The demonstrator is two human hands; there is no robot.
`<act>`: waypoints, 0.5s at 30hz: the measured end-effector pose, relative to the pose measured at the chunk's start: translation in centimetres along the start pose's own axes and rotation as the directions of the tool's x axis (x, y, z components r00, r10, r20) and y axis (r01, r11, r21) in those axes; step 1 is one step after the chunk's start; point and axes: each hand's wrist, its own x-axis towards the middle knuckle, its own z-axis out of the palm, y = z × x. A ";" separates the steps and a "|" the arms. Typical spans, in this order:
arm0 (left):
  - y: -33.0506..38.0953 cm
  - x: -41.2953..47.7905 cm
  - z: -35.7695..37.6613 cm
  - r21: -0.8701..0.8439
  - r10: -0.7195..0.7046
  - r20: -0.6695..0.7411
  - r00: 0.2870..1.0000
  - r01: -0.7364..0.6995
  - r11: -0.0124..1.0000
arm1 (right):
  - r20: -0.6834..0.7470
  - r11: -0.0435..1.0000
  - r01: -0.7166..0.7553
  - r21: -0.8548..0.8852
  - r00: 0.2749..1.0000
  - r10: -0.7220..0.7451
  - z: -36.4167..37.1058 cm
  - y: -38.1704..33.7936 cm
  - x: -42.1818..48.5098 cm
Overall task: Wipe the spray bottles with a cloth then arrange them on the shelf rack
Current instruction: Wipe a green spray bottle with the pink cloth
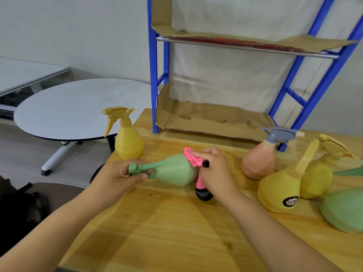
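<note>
Left hand [125, 173]: fingers clamped round trigger head of green spray bottle [174, 170], held sideways low over tabletop [157, 222], so its body is exposed. Right hand [214, 169]: fingers pinch pink cloth [193, 159] against that body. Shelf rack [154, 85] behind holds no bottles yet.

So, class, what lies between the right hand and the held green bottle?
A pink cloth, held by the right hand against that green bottle; head view.
</note>
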 end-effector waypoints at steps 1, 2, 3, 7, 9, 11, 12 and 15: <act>0.1 -0.3 -0.1 -0.011 0.023 0.016 1.000 -0.022 1.000 | 0.032 0.999 -0.039 0.008 0.999 0.039 -0.3 0.0 0.3; 0.2 -0.5 -0.1 -0.009 0.047 0.029 0.998 -0.046 0.999 | 0.067 0.998 -0.065 0.013 0.996 0.064 -0.4 -0.1 0.4; 0.1 -0.7 -0.2 0.010 0.065 0.040 0.997 -0.066 0.998 | 0.099 0.997 -0.079 0.013 0.992 0.078 -0.5 -0.3 0.5; -0.5 -1.1 -0.8 0.164 0.208 0.116 0.971 -0.225 0.960 | 0.215 0.999 -0.034 -0.031 0.976 0.040 -0.9 -2.1 0.5; -0.2 -1.1 -1.1 0.268 0.338 0.204 0.919 -0.384 0.884 | 0.317 0.993 0.081 -0.088 0.947 -0.050 -1.2 -3.2 0.4; 0.1 -1.1 -1.2 0.342 0.400 0.266 0.877 -0.474 0.811 | 0.410 0.972 0.189 -0.142 0.905 -0.116 -1.2 -4.0 0.4; 0.2 -1.1 -1.2 0.356 0.413 0.278 0.867 -0.492 0.794 | 0.443 0.964 0.213 -0.157 0.888 -0.124 -1.2 -4.1 0.5; 0.4 -1.2 -1.1 0.326 0.462 0.230 0.857 -0.515 0.793 | 0.492 0.978 0.137 -0.160 0.870 -0.041 -1.8 -3.6 1.3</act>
